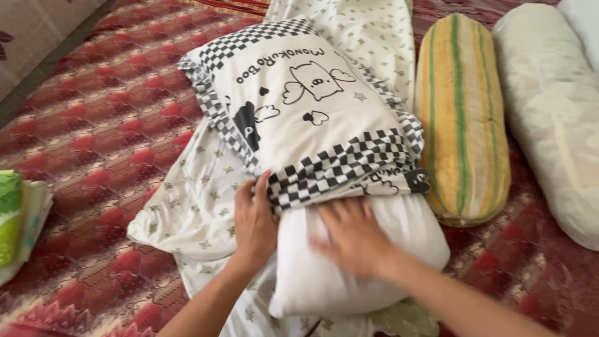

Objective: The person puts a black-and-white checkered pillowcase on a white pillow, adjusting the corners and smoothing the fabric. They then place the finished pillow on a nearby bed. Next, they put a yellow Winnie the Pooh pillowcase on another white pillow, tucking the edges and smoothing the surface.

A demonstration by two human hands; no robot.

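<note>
Pillow, white, at 6 o'clock of centre, its upper part inside a checkered black-and-white pillowcase. Left hand grips the case's open hem, fingers curled over the edge. Right hand lies flat on the bare pillow, fingers spread, holding nothing; blurred. Yellow-green striped bolster at 3 o'clock, white bolster beyond. Patterned sheet underneath, on red carpet.

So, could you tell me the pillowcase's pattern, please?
White pillowcase with black-and-white checkered borders and cartoon prints; head view.
</note>
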